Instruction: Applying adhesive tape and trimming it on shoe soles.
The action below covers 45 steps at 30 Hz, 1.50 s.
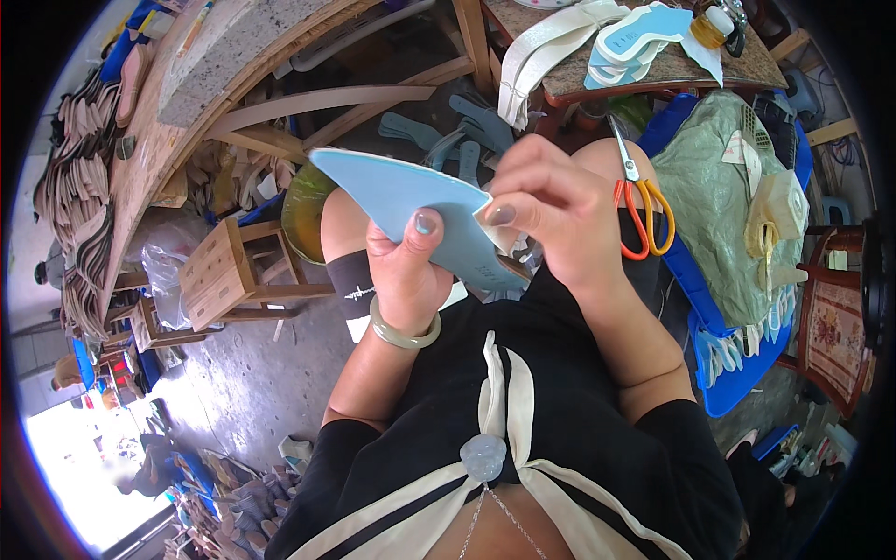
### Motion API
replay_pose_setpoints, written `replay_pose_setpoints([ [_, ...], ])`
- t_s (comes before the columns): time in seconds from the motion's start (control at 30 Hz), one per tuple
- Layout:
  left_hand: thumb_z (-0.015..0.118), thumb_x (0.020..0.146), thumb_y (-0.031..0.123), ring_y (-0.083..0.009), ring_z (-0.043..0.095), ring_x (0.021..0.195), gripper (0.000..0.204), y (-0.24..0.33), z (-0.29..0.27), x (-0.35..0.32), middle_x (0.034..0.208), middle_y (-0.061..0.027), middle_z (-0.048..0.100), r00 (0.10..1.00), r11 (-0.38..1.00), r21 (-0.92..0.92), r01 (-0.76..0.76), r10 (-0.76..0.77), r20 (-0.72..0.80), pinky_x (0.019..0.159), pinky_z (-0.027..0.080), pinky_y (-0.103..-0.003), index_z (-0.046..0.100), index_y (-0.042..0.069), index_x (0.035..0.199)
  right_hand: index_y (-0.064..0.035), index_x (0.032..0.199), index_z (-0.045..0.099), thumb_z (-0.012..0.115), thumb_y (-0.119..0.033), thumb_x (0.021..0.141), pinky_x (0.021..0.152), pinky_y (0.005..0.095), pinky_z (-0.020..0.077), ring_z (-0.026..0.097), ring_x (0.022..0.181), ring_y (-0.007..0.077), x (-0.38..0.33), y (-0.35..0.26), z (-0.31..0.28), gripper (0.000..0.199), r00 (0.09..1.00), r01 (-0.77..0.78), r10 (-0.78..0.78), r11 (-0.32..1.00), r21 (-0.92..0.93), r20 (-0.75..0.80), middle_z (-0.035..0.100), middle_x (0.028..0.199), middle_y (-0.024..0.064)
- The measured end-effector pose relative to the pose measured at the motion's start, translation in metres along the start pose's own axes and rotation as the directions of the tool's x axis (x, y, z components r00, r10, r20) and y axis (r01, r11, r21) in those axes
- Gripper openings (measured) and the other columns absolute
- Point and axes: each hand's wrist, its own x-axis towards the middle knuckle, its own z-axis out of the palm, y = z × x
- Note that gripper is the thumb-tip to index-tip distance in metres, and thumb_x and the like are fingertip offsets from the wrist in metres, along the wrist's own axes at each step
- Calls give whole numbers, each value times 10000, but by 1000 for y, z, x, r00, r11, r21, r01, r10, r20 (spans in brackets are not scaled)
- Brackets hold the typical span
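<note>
- Two hands share one blue sheet in the head view, the only one; it is held up above the lap, tilted and clear of the table.
- Left hand: thumb pressed on the blue face; its other fingers are mostly hidden behind the sheet.
- Right hand: thumb and forefinger seem to pinch the sheet's right edge, where a white layer shows; the other fingers are bent and blurred.
- Done, as far as I can judge: the cut shapes stacked on the table, beside white strips. More pieces lie in the blue tray, though their finish is too small to tell.
- Left to do: the sheet itself looks unfinished — its edge is being worked by hand. Whether the white layer is parting from the blue, I cannot tell.
- Scissors rest on the right thigh, unheld — so no cutting is under way.
</note>
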Motion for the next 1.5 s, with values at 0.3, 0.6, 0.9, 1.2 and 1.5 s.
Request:
replay_pose_setpoints([
  [0.3,687,821,354,-232,477,1223,699,24,5,0,1350,-151,470,993,875,484,4,-59,98,1026,370,-374,414,-2,1358,50,779,674,725,-76,748,570,248,389,522,707,156,16,-4,-5,139,916,402,-356,823,-402,187,583,761,58],
  [0.6,486,932,493,-317,294,1377,752,15,-4,9,1492,-228,263,988,996,85,-37,24,154,1119,256,-414,242,7,1450,26,1129,639,616,-134,916,552,175,350,445,650,11,1,10,33,267,985,-171,169,983,73,35,554,760,-47],
  [0.9,369,953,545,-296,468,1221,674,25,-6,4,1328,-171,464,991,986,-160,57,-37,126,1091,311,-440,397,-12,1330,-77,971,731,703,-142,822,530,246,402,509,589,121,3,37,31,166,977,213,-197,925,-314,81,552,659,45],
  [1.2,419,976,432,-149,533,882,453,27,-20,12,906,-64,509,999,992,-122,43,-43,0,1097,330,-427,484,-12,1040,-11,957,724,668,-130,873,668,192,475,604,745,57,2,40,34,156,951,-289,264,944,158,159,696,833,22],
  [1.5,447,989,259,-165,594,837,331,29,-16,9,922,-102,588,991,998,-29,58,-61,-115,1015,431,-425,497,-43,1114,-11,978,722,664,-156,879,678,200,478,601,743,52,0,46,29,184,917,-387,357,903,184,178,694,820,20],
])
